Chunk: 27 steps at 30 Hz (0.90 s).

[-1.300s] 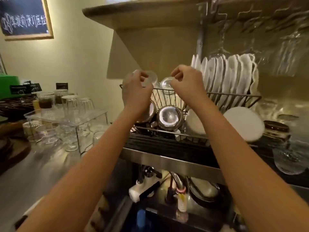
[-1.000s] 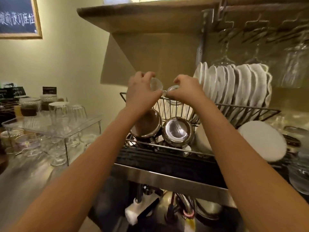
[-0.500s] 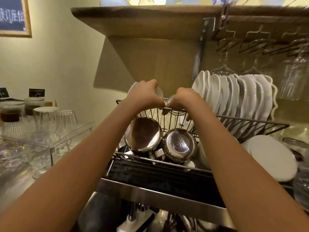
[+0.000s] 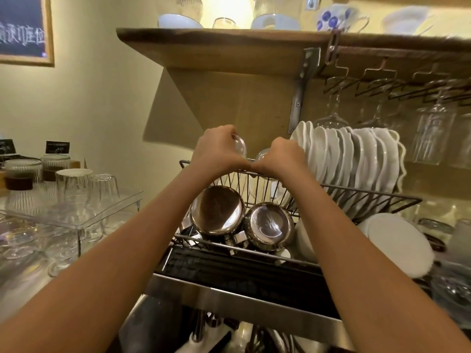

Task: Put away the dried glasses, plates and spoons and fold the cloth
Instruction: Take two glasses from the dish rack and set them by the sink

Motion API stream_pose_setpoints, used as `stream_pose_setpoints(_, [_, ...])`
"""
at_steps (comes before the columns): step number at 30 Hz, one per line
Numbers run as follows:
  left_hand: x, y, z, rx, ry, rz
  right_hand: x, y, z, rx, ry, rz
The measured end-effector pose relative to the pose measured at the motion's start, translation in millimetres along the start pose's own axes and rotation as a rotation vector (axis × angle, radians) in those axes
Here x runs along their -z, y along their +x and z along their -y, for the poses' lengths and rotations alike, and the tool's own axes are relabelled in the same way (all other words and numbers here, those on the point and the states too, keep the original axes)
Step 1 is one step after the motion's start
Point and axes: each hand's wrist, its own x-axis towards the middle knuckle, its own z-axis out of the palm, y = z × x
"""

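My left hand (image 4: pixel 216 150) grips a small clear glass (image 4: pixel 239 149) at the back left of the wire dish rack (image 4: pixel 356 197). Right beside it, my right hand (image 4: pixel 281 156) grips a second small glass (image 4: pixel 262 155); the heels of both hands touch over the rack's back rim. Most of each glass is hidden by the fingers. Upright white plates (image 4: pixel 351 159) fill the rack's right side. Two steel cups (image 4: pixel 219 210) lie on their sides at the rack's front. No cloth or spoons show.
A wooden shelf (image 4: pixel 229 42) with cups overhangs the rack; stemmed glasses (image 4: pixel 433 131) hang under it at right. A clear tray with upturned glasses (image 4: pixel 76 184) stands on the left counter. A round white plate (image 4: pixel 397 243) leans right of the rack. The sink lies below.
Both hands with their glasses have sunk closer to the rack's back rim and drawn together until they touch. The view has tilted upward, showing the shelf top.
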Motion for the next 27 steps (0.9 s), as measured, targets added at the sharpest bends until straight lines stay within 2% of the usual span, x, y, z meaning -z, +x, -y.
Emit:
stream_pose_setpoints(14, [37,-40,-28,0.030,-0.177,-0.377,40,-54,14,0.094,0.149,-0.383])
stream_pose_setpoints(23, [36,-86,-39,0.047,-0.292,-0.468,31,-99,3,0.140,0.299,-0.536])
stream_pose_setpoints(27, [32,-100,-38,0.018,-0.304,-0.489,25,-108,-2,0.134,0.346,-0.507])
